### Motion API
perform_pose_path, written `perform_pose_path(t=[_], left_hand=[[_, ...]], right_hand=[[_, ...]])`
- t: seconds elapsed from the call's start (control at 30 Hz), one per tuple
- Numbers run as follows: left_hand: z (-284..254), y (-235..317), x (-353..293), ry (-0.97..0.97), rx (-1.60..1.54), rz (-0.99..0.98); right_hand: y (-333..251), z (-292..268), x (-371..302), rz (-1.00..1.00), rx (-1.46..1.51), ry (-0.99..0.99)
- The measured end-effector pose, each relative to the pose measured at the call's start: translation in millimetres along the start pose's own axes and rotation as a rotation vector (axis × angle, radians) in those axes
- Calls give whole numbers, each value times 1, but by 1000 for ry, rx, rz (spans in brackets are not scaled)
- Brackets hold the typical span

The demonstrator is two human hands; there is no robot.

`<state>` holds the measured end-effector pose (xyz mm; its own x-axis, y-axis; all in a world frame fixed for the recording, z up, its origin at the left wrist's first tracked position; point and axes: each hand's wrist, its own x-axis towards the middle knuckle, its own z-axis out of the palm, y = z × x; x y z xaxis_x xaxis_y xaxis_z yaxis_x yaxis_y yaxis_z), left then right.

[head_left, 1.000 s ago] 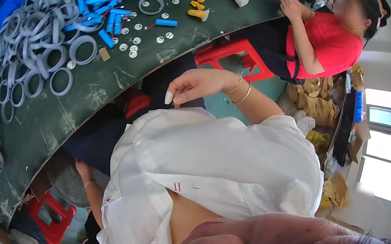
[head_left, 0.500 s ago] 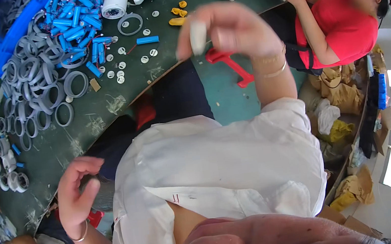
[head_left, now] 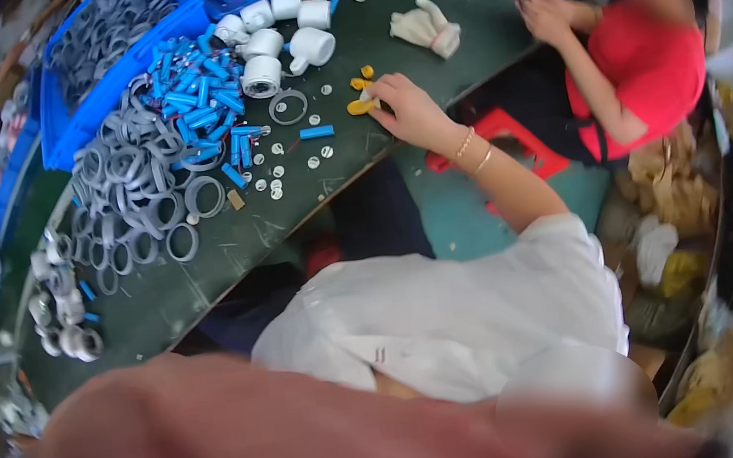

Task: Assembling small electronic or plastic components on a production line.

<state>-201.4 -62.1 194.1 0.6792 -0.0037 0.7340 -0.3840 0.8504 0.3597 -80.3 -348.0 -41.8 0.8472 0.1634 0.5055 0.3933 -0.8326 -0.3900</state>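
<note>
My right hand (head_left: 418, 117) reaches to the table's edge, thumb and index finger closing on the end of a yellow finger cot (head_left: 359, 107). A white cover shows on its index fingertip. Two smaller yellow pieces (head_left: 362, 81) lie just beyond. My left hand (head_left: 253, 423) is a large, blurred shape very close across the lower part of the view. A white cover (head_left: 575, 382) shows near its far end; its fingers are too smeared to read. To the left of my right hand lie a blue cylindrical cell (head_left: 316, 132) and several small white discs (head_left: 275, 185).
Grey rings (head_left: 136, 191), blue cells (head_left: 202, 88) and white lamp-like housings (head_left: 262, 75) crowd the green table (head_left: 231, 267). Behind them stands a blue bin (head_left: 52, 123) of rings. A cloth glove (head_left: 427, 28) lies at the far right, near a seated person in red (head_left: 648, 67) holding a phone. A red stool (head_left: 533, 145) stands below.
My right hand has gone from the air above the table's edge down to the yellow finger cot. My left hand has risen from the lower left to close in front of the camera. The view has shifted.
</note>
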Motion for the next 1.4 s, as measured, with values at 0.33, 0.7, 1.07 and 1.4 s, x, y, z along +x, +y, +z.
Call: perform_pose_path(t=[0.33,0.7,1.07,1.4], left_hand=[[-56,22,24,-502,-504,217],[-84,16,28,-1007,-660,-743],[-222,-4,-52,-434,1265,-805],[-267,-39,-109,-140,1742,-1]], right_hand=[[72,-30,30,254,-65,314],[109,-49,27,321,-429,451],[135,-50,32,650,502,857],[49,-14,125,578,1293,626]])
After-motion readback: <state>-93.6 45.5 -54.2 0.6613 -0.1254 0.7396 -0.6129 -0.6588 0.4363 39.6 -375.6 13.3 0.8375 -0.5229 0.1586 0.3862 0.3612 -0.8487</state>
